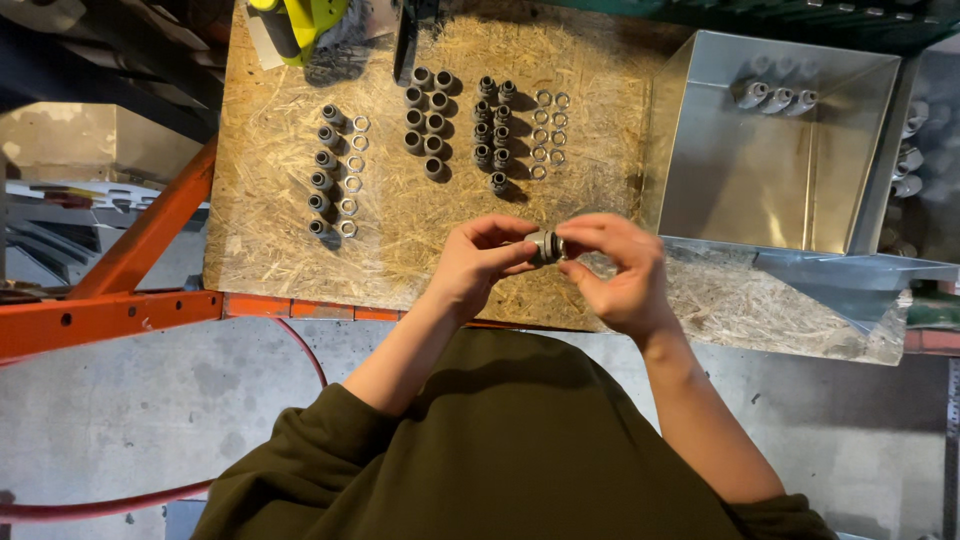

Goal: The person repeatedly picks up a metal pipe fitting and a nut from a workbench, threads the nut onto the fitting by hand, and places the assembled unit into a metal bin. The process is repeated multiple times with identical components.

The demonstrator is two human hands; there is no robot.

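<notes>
Both my hands meet over the front edge of a chipboard bench top (280, 240). My left hand (475, 265) and my right hand (615, 270) pinch one small grey metal fitting (546, 246) between their fingertips. Beyond the hands, rows of parts lie on the board: a column of dark grey fittings (322, 170) with a column of silver rings (352, 175) beside it, a cluster of grey sleeves (428, 120), a cluster of dark nuts (492, 130) and more silver rings (548, 130).
A shiny sheet-metal bin (700, 190) stands on the right with three finished grey fittings (775, 97) at its far end. A yellow-green power tool (300, 25) lies at the back left. An orange steel frame (110, 310) and a red hose (100, 505) are to the left, above a concrete floor.
</notes>
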